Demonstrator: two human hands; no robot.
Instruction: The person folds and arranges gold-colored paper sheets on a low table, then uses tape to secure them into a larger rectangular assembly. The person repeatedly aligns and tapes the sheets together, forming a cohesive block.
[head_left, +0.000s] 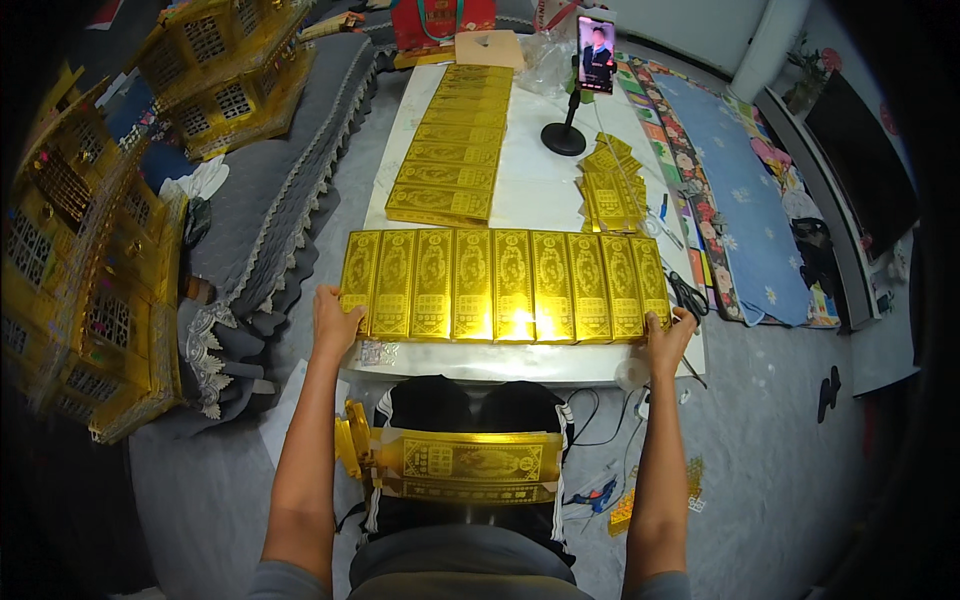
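Observation:
Across the near part of a white table lies a row of gold foil-printed boxes, standing side by side and touching. At the row's left end my left hand grips the outer box, thumb on its top. My right hand holds the right end the same way. Behind, a second row of gold boxes runs away toward the far edge. Flat gold pieces are heaped at the right. A gold printed sheet or folded box lies across my lap.
A phone on a round-based stand is at the table's back. Black-handled scissors and a tape roll are near the right edge. Gold model buildings stand left, by a grey sofa. A blue glue gun and cables lie on the floor.

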